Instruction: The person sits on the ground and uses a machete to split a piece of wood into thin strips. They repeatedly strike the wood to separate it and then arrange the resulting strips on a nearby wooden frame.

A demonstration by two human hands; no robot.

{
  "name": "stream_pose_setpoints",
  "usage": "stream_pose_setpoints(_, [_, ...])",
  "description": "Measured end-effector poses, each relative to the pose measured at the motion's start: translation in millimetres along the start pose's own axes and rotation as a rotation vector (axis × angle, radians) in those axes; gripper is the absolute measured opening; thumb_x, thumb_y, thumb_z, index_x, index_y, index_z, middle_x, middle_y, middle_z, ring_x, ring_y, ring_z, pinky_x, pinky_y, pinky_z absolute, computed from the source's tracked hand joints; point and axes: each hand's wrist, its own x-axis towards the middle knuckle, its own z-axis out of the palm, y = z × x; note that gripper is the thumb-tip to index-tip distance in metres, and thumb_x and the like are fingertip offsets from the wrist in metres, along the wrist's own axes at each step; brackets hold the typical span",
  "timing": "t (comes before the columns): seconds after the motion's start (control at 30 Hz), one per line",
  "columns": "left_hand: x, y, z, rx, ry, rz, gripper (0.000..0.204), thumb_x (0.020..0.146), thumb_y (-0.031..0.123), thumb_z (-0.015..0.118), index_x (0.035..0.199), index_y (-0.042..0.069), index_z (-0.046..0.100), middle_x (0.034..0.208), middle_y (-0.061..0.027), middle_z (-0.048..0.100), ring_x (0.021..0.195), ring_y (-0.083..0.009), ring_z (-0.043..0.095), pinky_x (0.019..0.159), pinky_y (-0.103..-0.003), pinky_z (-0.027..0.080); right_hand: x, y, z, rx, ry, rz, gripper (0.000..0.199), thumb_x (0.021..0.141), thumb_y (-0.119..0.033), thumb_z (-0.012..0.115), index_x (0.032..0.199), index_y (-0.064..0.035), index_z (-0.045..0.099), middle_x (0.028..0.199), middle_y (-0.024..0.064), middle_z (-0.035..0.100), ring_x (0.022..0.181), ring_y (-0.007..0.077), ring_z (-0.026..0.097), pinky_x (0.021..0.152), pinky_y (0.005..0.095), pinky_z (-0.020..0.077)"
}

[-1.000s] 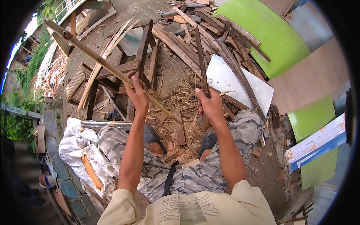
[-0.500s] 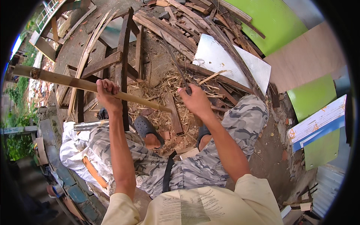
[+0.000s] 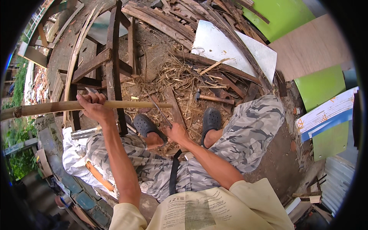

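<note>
Bamboo pole [image 3: 132, 104] clamped in left hand [image 3: 94, 107], 9 o'clock; right hand [image 3: 176, 134] grips blade [image 3: 162, 114]; likely aligning; next move needs steadiness.

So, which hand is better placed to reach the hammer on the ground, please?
Probably the right hand: it is closer to the hammer, though it would first need to put down the thin dark tool it holds. The left hand is farther away, gripping the long pole.

- We count two bare hands [image 3: 96, 107]
- We see one long tan bamboo pole [image 3: 57, 107]
- One slim dark blade [image 3: 158, 109]
- Two dark grey perforated clogs [image 3: 212, 119]
- One wooden-handled, dark-headed hammer [image 3: 216, 99]
- One white-and-blue, orange-marked panel [image 3: 326, 114]
</note>
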Motion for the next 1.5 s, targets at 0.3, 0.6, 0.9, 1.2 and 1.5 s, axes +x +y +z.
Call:
stream_pose_setpoints(0.3, [-4.9,-1.2,-5.5,-0.082,-0.020,-0.008,0.051,0.106,0.041,0.049,0.068,0.016,0.025,0.058,0.0043,0.022,0.049,-0.0086,0.022,0.048,-0.027,0.020,-4.5,-36.8,-16.1,-0.008,0.039,-0.167,0.038,0.086,-0.029,0.063,0.093,0.0080,0.066,0.080,0.0346,0.065,0.081,0.0499,0.066,0.074,0.0535,0.0526])
stream_pose_setpoints(0.6, [1.7,10.0,5.0,-0.223,-0.141,0.399,0.049,0.107,0.041,0.047,0.071,0.016,0.022,0.062,0.0031,0.021,0.054,-0.0089,0.020,0.051,-0.027,0.020,7.5,-43.1,-53.9,0.028,0.081,-0.023,0.040,0.088,-0.035,0.064,0.090,0.0051,0.067,0.076,0.0262,0.067,0.076,0.0424,0.068,0.072,0.0494,0.0518])
stream_pose_setpoints(0.9, [33.0,-33.1,59.0,0.389,-0.202,0.222,0.044,0.108,0.035,0.045,0.126,-0.003,0.054,0.109,-0.0175,0.065,0.102,-0.0211,0.061,0.088,-0.034,0.048,-36.4,-124.0,-150.7,0.149,0.254,-0.240,0.042,0.091,-0.042,0.067,0.085,-0.0008,0.064,0.061,0.0064,0.056,0.057,0.0196,0.054,0.056,0.0365,0.0423])
stream_pose_setpoints(1.2, [-17.5,-49.3,59.0,0.349,-0.335,0.112,0.045,0.109,0.033,0.042,0.135,-0.003,0.048,0.127,-0.0228,0.061,0.117,-0.0273,0.058,0.100,-0.038,0.045,-77.0,-180.6,-183.6,0.263,0.162,-0.476,0.034,0.089,-0.034,0.077,0.090,-0.0056,0.058,0.060,-0.0054,0.050,0.051,0.0060,0.044,0.050,0.0254,0.0373])
stream_pose_setpoints(1.5, [-50.6,-62.3,41.5,0.007,-0.729,-0.249,0.053,0.107,0.034,0.047,0.148,0.003,0.035,0.129,-0.0146,0.054,0.114,-0.0204,0.055,0.097,-0.031,0.043,-109.1,-244.5,-160.8,0.326,0.081,-0.783,0.058,0.078,-0.014,0.086,0.128,-0.0082,0.057,0.109,0.0044,0.065,0.086,0.0100,0.058,0.076,0.0267,0.0516])
